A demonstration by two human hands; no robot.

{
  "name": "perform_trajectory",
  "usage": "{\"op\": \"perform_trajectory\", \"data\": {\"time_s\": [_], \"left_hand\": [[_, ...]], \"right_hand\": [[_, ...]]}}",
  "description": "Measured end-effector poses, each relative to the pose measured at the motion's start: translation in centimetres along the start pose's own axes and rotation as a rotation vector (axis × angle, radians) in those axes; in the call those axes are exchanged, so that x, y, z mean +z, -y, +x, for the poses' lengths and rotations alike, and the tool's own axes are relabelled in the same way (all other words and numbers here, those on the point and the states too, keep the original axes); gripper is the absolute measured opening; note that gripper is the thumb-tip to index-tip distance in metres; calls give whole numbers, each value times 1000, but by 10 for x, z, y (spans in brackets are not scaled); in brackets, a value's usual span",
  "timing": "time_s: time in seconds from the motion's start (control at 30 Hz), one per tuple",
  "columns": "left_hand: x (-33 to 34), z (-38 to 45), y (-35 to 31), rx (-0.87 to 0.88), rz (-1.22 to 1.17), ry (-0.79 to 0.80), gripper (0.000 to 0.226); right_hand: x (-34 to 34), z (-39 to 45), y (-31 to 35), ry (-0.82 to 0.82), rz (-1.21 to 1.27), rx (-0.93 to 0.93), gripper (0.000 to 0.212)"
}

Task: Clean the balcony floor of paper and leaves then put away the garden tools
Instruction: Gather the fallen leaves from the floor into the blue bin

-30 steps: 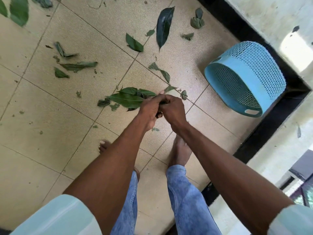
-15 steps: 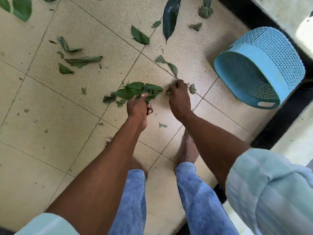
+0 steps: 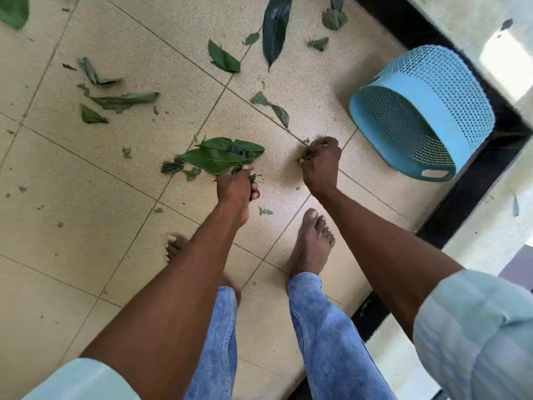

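Since a second ago the two hands have come apart: they were working together on one bundle, and now the right hand (image 3: 320, 163) has reached off to the right for scraps on the tile. So, progress check, going left to right: the left part of the floor (image 3: 86, 255) isn't touched yet, with torn leaf pieces (image 3: 121, 99) lying loose and lots of tiny crumbs around them. In the middle, the left hand (image 3: 235, 187) has its fingers curled round the stems of a bunch of leaves (image 3: 219, 157), so that much is gathered. Up top a long dark leaf (image 3: 275, 27) and a few smaller ones are waiting. The right hand's fingers are bunched tight, pinching a small scrap off the grout line. Far right, the blue basket (image 3: 450, 131) lies tipped on its side and looks empty. No paper or garden tools in view, so it's early days by the look of it.
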State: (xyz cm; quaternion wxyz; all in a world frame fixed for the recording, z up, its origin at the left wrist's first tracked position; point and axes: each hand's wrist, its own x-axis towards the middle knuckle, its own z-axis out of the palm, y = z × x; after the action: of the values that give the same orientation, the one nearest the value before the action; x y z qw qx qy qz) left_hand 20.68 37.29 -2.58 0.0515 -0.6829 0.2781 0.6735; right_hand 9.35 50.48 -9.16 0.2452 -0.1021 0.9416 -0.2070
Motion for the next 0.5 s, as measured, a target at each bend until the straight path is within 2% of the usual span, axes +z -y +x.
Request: {"op": "perform_trajectory", "data": {"time_s": [0.17,0.27,0.3,0.33,0.4,0.47,0.5], "left_hand": [[-4,7,5,-8,19,-13,19],[-7,6,6,-16,19,-6,17],[-7,5,5,-17,10,2,16],[-7,4,4,-16,-10,13,16],[-7,3,2,-10,-47,15,16],[-5,2,0,-2,-35,-8,16],[-4,3,-2,-3,-20,-11,18]], "right_hand": [[6,-9,4,106,-304,-303,32],[5,-13,3,157,-401,-407,31],[4,-13,4,165,-339,-373,28],[2,-13,8,167,-215,-263,23],[-6,-13,22,176,197,88,16],[-19,-19,43,305,696,404,24],[-24,-24,52,413,885,479,25]]}}
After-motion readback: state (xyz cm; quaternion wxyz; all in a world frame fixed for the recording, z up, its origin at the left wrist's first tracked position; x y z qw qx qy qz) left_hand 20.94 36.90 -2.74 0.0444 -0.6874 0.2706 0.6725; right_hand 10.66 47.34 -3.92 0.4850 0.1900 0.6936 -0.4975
